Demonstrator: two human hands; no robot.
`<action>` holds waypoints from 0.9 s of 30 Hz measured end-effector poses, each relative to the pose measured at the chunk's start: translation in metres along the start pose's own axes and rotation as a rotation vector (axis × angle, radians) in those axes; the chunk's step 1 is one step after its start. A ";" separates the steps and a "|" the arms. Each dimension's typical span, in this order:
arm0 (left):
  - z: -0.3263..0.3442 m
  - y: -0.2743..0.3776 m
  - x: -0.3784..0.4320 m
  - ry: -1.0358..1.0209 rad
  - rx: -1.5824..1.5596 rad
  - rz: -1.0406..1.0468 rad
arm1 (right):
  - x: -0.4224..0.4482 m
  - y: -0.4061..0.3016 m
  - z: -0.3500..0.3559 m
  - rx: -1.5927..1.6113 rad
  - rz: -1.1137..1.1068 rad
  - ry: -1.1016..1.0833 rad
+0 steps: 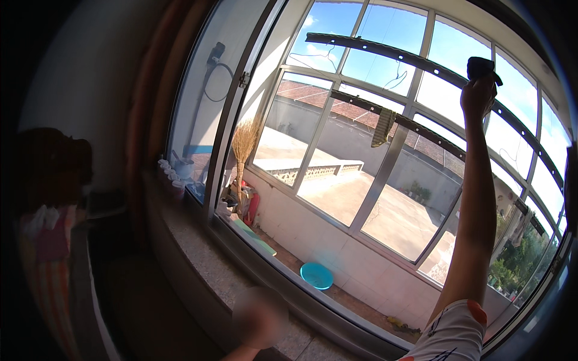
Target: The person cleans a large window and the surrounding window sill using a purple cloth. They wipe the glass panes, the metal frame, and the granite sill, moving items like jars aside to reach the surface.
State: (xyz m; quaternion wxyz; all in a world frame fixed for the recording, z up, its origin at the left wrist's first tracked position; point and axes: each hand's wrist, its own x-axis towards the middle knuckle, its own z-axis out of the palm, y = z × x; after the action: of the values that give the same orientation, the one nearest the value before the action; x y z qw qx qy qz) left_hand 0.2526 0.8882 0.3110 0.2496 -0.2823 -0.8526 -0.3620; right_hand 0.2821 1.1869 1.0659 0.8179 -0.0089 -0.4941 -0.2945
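Observation:
My right hand is raised high at the end of a stretched arm and grips a small black item, possibly folded cloth. In the picture it overlaps the upper dark hanging rail, a long strip with holes along it; whether it touches the rail I cannot tell. Low in the view, my left hand is at the speckled stone window sill. A blur covers it, so its fingers are hidden. Between the hands lies the open window, its metal frame running along the sill.
Wire hangers dangle from the upper rail. A striped cloth hangs on the lower rail. Beyond the sill are a turquoise basin on the floor and a straw broom. Several white containers line the sill's left end.

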 end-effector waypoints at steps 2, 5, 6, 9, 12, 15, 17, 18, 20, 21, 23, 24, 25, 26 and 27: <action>-0.003 -0.006 -0.001 0.022 0.027 -0.012 | -0.014 -0.069 0.002 -0.001 0.090 0.025; 0.000 -0.011 -0.003 0.091 0.064 -0.002 | -0.067 -0.181 -0.008 0.400 -0.269 -0.223; 0.002 -0.012 -0.005 0.129 0.081 0.002 | -0.091 -0.209 -0.013 0.448 -0.441 -0.302; 0.009 -0.017 -0.006 0.220 0.095 0.018 | -0.131 -0.240 -0.039 0.471 -0.785 -0.393; 0.014 -0.022 -0.009 0.242 0.106 0.018 | -0.114 -0.184 -0.057 0.381 -0.669 -0.444; -0.001 -0.021 -0.013 0.158 0.110 -0.015 | -0.081 -0.076 -0.073 0.221 -0.364 -0.244; 0.002 -0.009 -0.009 0.100 0.062 -0.021 | -0.053 0.033 -0.097 -0.074 -0.273 -0.134; 0.001 -0.007 -0.006 0.077 0.051 -0.024 | -0.044 0.086 -0.110 -0.142 -0.251 -0.036; -0.002 -0.005 -0.005 0.042 0.041 -0.040 | -0.022 0.142 -0.134 0.094 -0.144 -0.001; 0.002 0.000 -0.004 0.022 0.012 -0.029 | -0.011 0.180 -0.130 -0.032 -0.137 0.076; 0.003 0.001 -0.003 0.011 -0.006 -0.029 | 0.000 0.183 -0.107 -0.316 -0.186 0.082; 0.001 0.003 0.000 0.000 0.009 -0.028 | -0.007 0.162 -0.090 -0.292 -0.110 0.083; -0.002 0.001 0.000 -0.003 0.023 -0.029 | -0.013 0.113 -0.069 -0.260 -0.034 0.087; -0.003 -0.001 0.000 -0.009 0.028 -0.030 | -0.012 0.078 -0.051 -0.108 -0.018 -0.001; -0.006 -0.003 -0.001 -0.012 0.036 -0.034 | -0.014 0.025 -0.039 -0.027 -0.150 0.060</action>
State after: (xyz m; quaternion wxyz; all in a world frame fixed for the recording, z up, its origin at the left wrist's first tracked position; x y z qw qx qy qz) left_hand 0.2525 0.8814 0.3124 0.2432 -0.2653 -0.8651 -0.3494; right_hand 0.3213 1.2026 1.0413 0.8077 0.0261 -0.4648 -0.3618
